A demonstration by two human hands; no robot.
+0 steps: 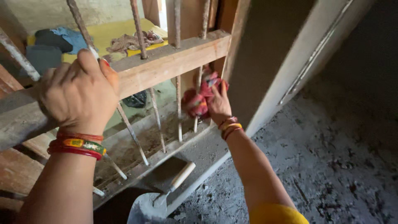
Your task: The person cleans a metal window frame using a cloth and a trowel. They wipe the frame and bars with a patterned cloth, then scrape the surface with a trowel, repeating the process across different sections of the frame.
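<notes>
A red patterned cloth (202,96) was held bunched in the right hand (219,105), the fingers closed around it, and was pressed against the foot of a rusty iron bar (199,87) at about the centre of the view, just below the wooden crossbeam (170,62) of a window grille. The left hand (78,93), at nine o'clock, was curled shut over the same crossbeam and around another bar, apparently for support. Bangles were worn on both wrists.

Judged from the surfaces, the wiping seemed only partly done: the bars were seen to be rust-stained and streaked, the sill (137,145) below them was coated with grey dust and mortar crumbs, and the floor (331,166) at four o'clock was thick with debris. No stretch could be called visibly clean, so most of the work appeared to be left.

A trowel (172,186) with a pale wooden handle was laid at six o'clock, its blade resting on a grey heap. Beyond the grille, at eleven o'clock, a yellow sheet (112,33) with crumpled clothes was seen. A dark plastic bag (136,99) lay behind the bars near the centre. No labels or signs could be made out.
</notes>
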